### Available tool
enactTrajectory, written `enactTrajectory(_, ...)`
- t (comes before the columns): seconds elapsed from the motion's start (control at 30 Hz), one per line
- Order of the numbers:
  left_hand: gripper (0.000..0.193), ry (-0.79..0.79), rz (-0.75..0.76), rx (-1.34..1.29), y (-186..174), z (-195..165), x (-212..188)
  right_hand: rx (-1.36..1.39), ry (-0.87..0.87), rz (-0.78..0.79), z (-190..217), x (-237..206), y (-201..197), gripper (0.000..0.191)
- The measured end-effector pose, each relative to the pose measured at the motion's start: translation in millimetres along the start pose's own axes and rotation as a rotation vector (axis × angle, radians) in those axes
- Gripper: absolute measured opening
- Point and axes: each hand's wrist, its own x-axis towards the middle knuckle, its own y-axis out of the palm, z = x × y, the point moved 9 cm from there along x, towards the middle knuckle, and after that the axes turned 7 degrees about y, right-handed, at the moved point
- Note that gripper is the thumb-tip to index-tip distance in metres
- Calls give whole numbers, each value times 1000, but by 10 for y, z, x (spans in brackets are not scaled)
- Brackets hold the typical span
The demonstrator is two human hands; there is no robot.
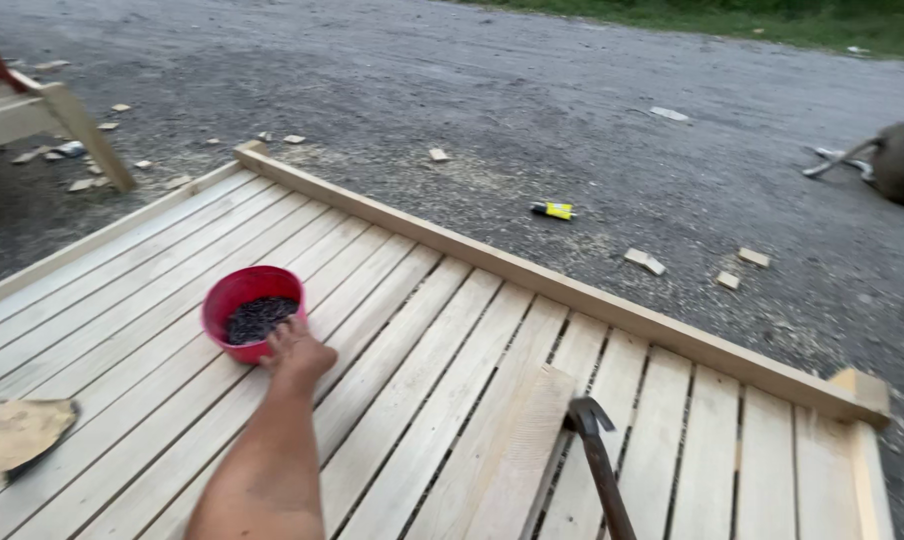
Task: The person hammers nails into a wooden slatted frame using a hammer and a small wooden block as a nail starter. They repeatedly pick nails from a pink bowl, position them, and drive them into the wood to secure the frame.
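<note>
Far left: flat brown cardboard scrap (17, 435) lies on the slatted wood deck (442, 340). Next, red bowl (250, 312) w/ small dark bits inside sits on the slats, left of centre. One hand (297, 352), arm coming up from bottom edge, touches the bowl's near rim; which hand it is can't be told, & fingers are hidden behind the rim, so its grip can't be told. Right of that, loose short board (517, 455) lies over the slats, hammer (597, 455) just beside it. Beyond the deck's raised edge, gravel ground (592, 110) w/ wood offcuts & a yellow-black object (553, 210).
</note>
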Motion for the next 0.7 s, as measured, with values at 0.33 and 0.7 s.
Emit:
enactTrajectory(0.33,77,-105,24,150,-61,92,-130,75,-66,-148,-51,1,-204,52)
enactTrajectory(0.7,23,195,-75,-179,498,-772,-600,285,-146,-164,-18,-152,-320,41)
